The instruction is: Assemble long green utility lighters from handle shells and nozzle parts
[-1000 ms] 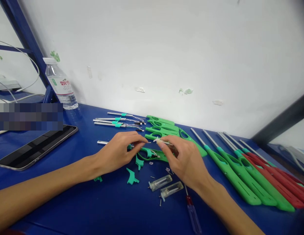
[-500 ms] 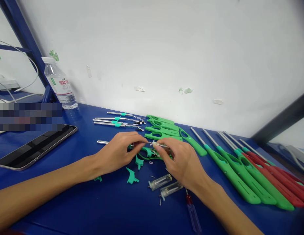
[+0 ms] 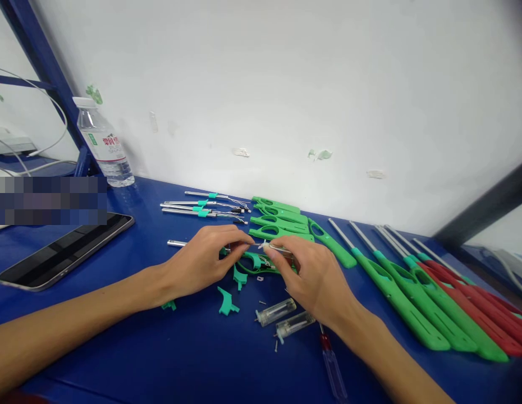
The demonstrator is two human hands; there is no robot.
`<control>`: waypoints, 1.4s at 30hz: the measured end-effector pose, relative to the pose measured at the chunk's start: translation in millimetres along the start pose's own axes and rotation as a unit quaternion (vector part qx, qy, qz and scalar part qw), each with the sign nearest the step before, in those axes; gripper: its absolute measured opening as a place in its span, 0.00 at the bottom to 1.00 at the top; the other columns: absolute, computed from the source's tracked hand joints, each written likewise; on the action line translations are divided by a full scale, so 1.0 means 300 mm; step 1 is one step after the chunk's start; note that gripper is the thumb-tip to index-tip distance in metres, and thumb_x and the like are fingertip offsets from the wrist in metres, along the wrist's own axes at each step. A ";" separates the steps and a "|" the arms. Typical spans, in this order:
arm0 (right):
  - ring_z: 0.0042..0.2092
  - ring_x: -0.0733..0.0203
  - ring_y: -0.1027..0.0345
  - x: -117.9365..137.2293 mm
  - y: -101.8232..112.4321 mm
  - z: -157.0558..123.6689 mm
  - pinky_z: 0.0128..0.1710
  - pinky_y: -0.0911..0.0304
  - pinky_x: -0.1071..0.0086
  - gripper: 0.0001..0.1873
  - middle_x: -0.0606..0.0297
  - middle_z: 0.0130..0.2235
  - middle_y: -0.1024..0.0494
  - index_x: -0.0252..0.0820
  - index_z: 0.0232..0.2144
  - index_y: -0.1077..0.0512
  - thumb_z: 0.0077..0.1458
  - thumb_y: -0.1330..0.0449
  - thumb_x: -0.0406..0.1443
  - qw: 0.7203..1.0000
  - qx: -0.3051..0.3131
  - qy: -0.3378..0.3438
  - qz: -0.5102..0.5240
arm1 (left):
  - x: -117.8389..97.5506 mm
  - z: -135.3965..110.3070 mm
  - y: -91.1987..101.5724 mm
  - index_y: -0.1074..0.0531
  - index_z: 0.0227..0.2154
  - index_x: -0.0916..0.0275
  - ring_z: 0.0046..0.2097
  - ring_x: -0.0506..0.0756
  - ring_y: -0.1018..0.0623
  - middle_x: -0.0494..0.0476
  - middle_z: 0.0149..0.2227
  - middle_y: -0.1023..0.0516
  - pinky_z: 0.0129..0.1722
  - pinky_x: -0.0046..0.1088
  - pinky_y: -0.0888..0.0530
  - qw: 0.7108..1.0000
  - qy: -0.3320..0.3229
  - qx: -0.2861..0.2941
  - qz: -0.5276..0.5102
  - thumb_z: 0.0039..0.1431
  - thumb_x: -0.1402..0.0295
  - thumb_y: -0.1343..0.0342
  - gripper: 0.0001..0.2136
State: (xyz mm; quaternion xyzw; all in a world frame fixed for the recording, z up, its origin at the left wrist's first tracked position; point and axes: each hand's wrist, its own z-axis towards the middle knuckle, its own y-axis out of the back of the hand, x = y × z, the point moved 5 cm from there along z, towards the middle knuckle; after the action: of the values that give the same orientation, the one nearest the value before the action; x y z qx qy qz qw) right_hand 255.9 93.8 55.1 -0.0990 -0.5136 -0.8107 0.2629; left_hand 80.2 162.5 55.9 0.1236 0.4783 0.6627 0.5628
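My right hand [image 3: 309, 269] is closed around a clear fuel tank [image 3: 282, 248], its white valve end pointing left. Facing it, my left hand [image 3: 214, 252] pinches a thin pale tube close to that valve; its tip is very small. Beneath both hands lies a green lighter half-shell [image 3: 244, 268] with a metal barrel [image 3: 175, 243] sticking out to the left, partly hidden by my fingers. Nearer me are two more clear fuel tanks [image 3: 276, 312], a teal trigger [image 3: 227, 302], another teal trigger [image 3: 239, 277] and small screws [image 3: 276, 346].
Metal barrels with wires [image 3: 189, 210] and green shell halves [image 3: 282, 225] lie at the back. Green lighters [image 3: 404, 306] and red lighters [image 3: 475, 303] line the right. A screwdriver [image 3: 333, 370] lies in front. Leftward are a phone [image 3: 63, 252] and a water bottle [image 3: 105, 146].
Both hands keep almost the same pose and hold, the thin tube still close to the valve. The whole view has shifted very slightly.
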 end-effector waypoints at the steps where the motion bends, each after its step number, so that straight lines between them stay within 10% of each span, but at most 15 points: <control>1: 0.35 0.59 0.23 0.000 0.000 0.000 0.34 0.41 0.67 0.13 0.67 0.36 0.17 0.46 0.40 0.23 0.71 0.45 0.44 1.000 -0.001 0.001 0.001 | 0.001 -0.001 -0.001 0.21 0.45 0.59 0.36 0.52 0.21 0.53 0.37 0.17 0.30 0.24 0.29 1.000 0.001 0.001 -0.001 0.71 0.68 0.47 0.10; 42: 0.37 0.58 0.23 0.004 -0.013 -0.004 0.34 0.40 0.65 0.13 0.67 0.39 0.17 0.47 0.43 0.22 0.71 0.45 0.43 0.999 0.009 0.029 -0.017 | 0.009 -0.007 -0.009 0.22 0.45 0.58 0.36 0.49 0.24 0.49 0.37 0.21 0.35 0.23 0.31 0.999 -0.019 0.017 -0.020 0.73 0.69 0.46 0.08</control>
State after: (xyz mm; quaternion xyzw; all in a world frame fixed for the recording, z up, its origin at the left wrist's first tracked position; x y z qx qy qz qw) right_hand 253.0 93.7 51.9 -0.0643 -0.5144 -0.8130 0.2649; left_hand 79.4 163.5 51.8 0.1359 0.4808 0.6408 0.5828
